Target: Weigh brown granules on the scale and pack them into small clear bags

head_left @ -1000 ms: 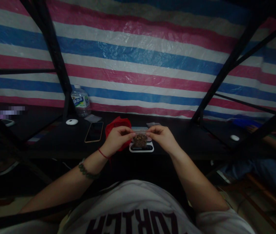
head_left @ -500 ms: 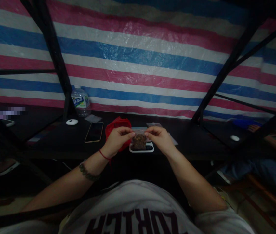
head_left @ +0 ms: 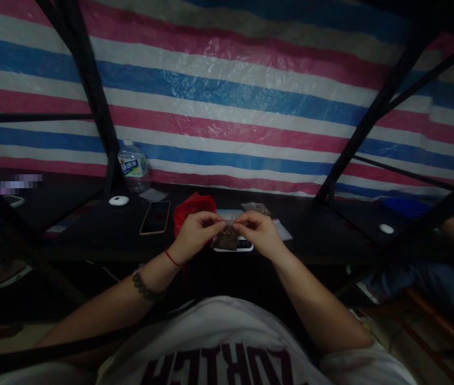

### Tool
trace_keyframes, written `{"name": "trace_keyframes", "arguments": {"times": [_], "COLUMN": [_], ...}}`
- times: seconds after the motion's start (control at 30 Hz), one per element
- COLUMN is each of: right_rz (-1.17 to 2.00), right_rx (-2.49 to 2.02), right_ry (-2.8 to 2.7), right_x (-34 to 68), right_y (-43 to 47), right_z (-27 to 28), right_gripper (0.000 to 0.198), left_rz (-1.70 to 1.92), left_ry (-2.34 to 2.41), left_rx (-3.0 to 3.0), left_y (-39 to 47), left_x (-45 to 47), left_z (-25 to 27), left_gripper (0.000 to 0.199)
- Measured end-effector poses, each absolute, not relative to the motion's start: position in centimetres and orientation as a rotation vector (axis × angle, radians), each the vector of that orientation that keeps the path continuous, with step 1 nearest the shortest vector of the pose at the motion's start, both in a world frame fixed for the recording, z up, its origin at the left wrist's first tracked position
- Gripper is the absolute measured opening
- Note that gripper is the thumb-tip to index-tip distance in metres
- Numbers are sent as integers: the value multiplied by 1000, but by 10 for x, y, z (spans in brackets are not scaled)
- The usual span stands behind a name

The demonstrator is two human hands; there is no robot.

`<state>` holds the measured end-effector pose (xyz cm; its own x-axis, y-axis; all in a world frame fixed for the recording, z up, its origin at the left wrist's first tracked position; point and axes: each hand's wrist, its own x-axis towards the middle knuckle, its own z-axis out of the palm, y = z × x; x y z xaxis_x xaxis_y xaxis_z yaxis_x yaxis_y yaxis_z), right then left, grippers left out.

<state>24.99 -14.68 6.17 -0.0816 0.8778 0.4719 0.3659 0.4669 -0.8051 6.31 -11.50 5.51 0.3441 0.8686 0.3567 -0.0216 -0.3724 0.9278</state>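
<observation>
dimly, both the left hand (head_left: 194,232) and right hand (head_left: 259,233) pinch 1 small clear bag (head_left: 227,238) of brown bits, hiding most of the white scale (head_left: 245,246).

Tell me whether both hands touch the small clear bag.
Touching: the head view shows left hand and right hand pinching the small clear bag at its top edge.

Glossy woven-plastic tarp (head_left: 227,96); clear plastic pouch (head_left: 227,238) (brown contents); matt table (head_left: 90,230).
</observation>
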Motion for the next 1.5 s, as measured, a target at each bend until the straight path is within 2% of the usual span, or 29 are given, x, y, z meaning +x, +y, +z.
{"name": "trace_keyframes", "arguments": {"times": [0.4,0.67,1.0,1.17,1.2,1.3,1.37,1.43,1.5], "right_rz": [493,483,453,566,635,893,983,951,847], "right_rx": [-1112,-1111,-1145,-1213,-1157,-1007,-1012,-1045,-1065], "right_ry": [-1754,-1806,-1796,-1574,-1571,-1667,-1694,-1591,-1379], "right_x": [243,246,259,257,255,248,252,269,302], "right_y": [-154,-151,-145,-139,-138,-136,-130,-115,-93], "right_z": [64,62,73,63,60,49,45,44,42], "right_gripper": [6,8,12,20,22,41,41,36,44], "left_rz": [1128,1133,1175,1228,1248,1299,1278,1212,1178], "left_ry": [818,846,890,984,997,1040,1021,961,957], "left_rx": [1840,2034,1971,1897,1872,1805,1805,1847,1905], "left_y": [-122,-121,-103,-101,-101,-100,-96,-87,-71], "left_x": [67,66,56,54,54,57,57,52,41], "left_z": [57,58,57,58,58,58,56,55,52], "left_gripper": [22,16,24,22,22,22,26,35,44]}}
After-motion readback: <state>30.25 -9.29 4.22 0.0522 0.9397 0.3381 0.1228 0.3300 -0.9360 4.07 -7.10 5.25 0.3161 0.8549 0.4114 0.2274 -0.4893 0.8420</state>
